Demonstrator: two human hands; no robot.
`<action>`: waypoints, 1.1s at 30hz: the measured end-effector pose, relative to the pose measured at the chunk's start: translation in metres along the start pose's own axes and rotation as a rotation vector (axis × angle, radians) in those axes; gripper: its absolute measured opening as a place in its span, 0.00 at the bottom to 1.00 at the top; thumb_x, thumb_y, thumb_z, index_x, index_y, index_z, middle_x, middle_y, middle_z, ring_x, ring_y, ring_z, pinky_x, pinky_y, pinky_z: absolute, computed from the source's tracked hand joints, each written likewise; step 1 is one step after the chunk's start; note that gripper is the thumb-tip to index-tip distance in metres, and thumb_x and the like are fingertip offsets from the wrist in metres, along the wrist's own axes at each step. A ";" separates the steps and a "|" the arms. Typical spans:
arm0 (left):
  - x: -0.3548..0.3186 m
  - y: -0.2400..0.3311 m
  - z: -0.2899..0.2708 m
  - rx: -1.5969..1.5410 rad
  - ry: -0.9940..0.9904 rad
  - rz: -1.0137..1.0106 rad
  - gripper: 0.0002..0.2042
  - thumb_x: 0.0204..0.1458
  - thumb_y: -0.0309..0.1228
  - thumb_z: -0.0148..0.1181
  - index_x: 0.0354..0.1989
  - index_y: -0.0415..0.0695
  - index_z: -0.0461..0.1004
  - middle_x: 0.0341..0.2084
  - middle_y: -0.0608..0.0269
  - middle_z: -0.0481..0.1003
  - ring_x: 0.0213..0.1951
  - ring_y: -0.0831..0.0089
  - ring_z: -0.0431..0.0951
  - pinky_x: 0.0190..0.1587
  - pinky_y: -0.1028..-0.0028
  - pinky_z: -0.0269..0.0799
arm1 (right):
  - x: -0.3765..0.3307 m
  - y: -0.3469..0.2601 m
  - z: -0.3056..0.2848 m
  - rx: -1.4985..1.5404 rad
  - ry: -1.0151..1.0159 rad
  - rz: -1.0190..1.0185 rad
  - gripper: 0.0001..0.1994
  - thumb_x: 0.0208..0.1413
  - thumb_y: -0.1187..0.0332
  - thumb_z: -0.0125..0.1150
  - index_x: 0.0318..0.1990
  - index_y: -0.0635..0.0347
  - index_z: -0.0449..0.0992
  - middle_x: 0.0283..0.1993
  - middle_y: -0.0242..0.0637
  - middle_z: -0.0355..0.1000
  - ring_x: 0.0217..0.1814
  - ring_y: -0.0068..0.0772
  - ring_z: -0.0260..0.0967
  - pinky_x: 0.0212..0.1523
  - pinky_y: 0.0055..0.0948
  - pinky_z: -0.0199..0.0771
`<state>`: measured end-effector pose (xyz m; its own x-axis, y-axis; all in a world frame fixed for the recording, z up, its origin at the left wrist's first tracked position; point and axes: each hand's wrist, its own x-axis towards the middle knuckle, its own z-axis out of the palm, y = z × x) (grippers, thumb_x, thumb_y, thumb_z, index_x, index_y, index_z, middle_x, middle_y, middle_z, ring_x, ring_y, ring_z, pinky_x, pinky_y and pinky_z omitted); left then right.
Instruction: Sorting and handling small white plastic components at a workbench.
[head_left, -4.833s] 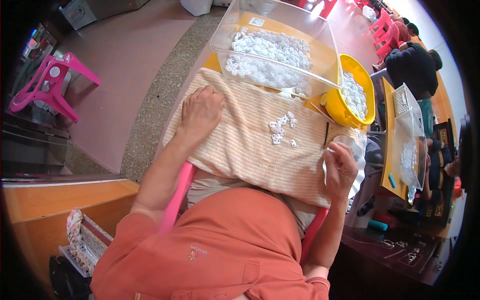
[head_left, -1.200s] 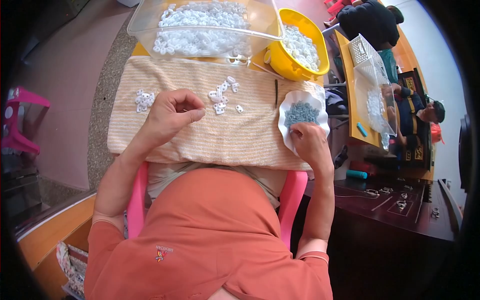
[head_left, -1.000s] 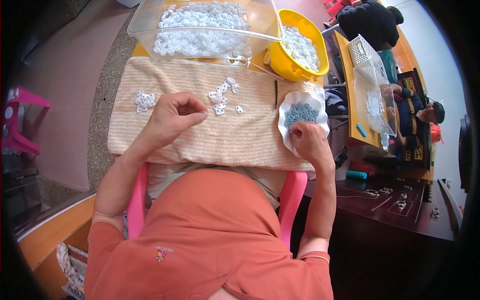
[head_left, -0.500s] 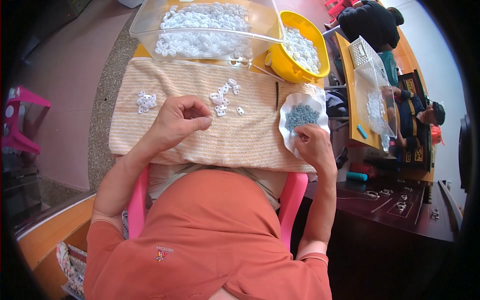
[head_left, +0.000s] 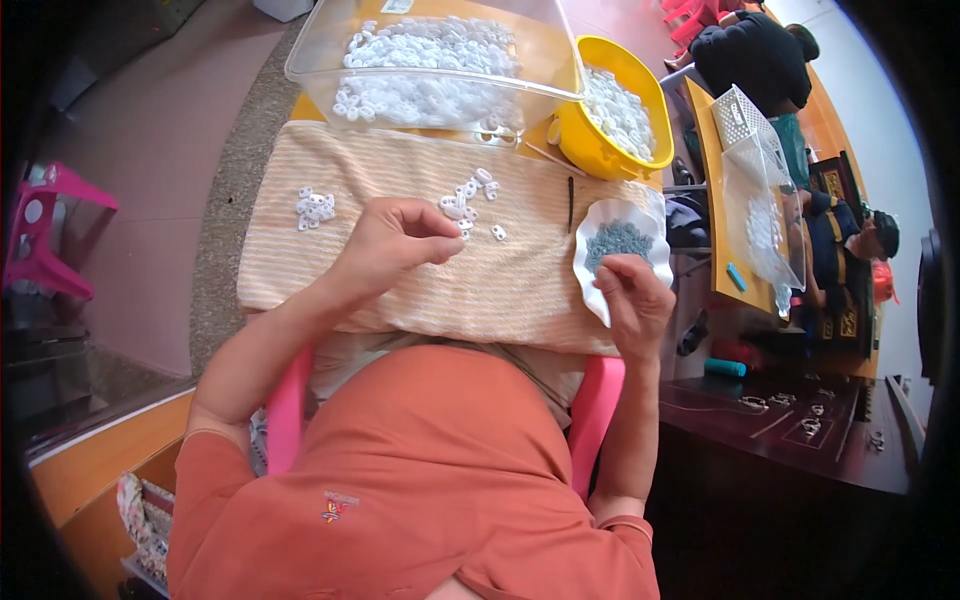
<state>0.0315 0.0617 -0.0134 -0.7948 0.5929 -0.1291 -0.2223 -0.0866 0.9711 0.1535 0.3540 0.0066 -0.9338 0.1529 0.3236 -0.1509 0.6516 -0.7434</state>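
At frame centre, the left hand [head_left: 395,240] pinches a white plastic piece [head_left: 462,226] over the striped cloth [head_left: 480,290]; the right hand [head_left: 632,300] picks, fingertips together, from the white dish [head_left: 592,268] of grey bits [head_left: 615,240] kept within reach.

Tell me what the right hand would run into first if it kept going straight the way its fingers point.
The right hand points up toward the white scalloped dish. Its fingertips are already at the pile of small grey-blue pieces in it, so those probably come first; whether they touch yet is unclear.

Orange short-sleeved shirt [head_left: 420,480], small embroidered emblem on front; bare forearms; no gloves, watch or rings visible.
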 end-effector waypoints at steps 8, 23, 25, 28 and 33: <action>0.000 -0.005 0.031 -0.548 -0.075 -0.291 0.05 0.50 0.24 0.64 0.34 0.37 0.76 0.30 0.62 0.77 0.33 0.75 0.78 0.40 0.77 0.78 | 0.014 -0.041 0.082 0.542 -0.030 -0.085 0.08 0.51 0.86 0.58 0.39 0.69 0.75 0.40 0.40 0.69 0.37 0.24 0.69 0.36 0.20 0.76; -0.005 -0.013 0.032 -0.608 -0.140 -0.289 0.10 0.52 0.22 0.60 0.43 0.37 0.74 0.35 0.60 0.77 0.38 0.72 0.79 0.42 0.75 0.78 | 0.013 -0.040 0.091 0.714 -0.153 0.204 0.04 0.55 0.80 0.59 0.38 0.69 0.75 0.38 0.35 0.71 0.34 0.19 0.70 0.34 0.17 0.72; -0.005 -0.016 0.032 -0.602 -0.131 -0.289 0.09 0.53 0.22 0.60 0.42 0.37 0.74 0.35 0.59 0.76 0.38 0.72 0.79 0.42 0.75 0.78 | 0.012 -0.040 0.091 0.703 -0.131 0.255 0.03 0.55 0.79 0.59 0.37 0.69 0.75 0.36 0.35 0.73 0.33 0.20 0.71 0.34 0.17 0.72; -0.003 -0.020 0.031 -0.590 -0.138 -0.266 0.08 0.52 0.23 0.61 0.41 0.38 0.74 0.35 0.60 0.76 0.37 0.73 0.78 0.43 0.73 0.78 | 0.010 -0.033 0.091 0.737 -0.146 0.307 0.03 0.55 0.78 0.60 0.36 0.69 0.76 0.36 0.35 0.73 0.33 0.20 0.71 0.34 0.17 0.73; -0.002 -0.025 0.029 -0.597 -0.148 -0.238 0.07 0.53 0.22 0.60 0.41 0.38 0.74 0.34 0.59 0.77 0.37 0.74 0.78 0.43 0.74 0.78 | 0.007 -0.032 0.091 0.758 -0.160 0.390 0.04 0.56 0.77 0.59 0.38 0.69 0.76 0.38 0.35 0.73 0.34 0.20 0.71 0.35 0.18 0.74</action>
<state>0.0550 0.0860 -0.0318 -0.6082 0.7512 -0.2564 -0.6916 -0.3430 0.6356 0.1225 0.2661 -0.0208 -0.9898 0.1185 -0.0793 0.0670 -0.1046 -0.9923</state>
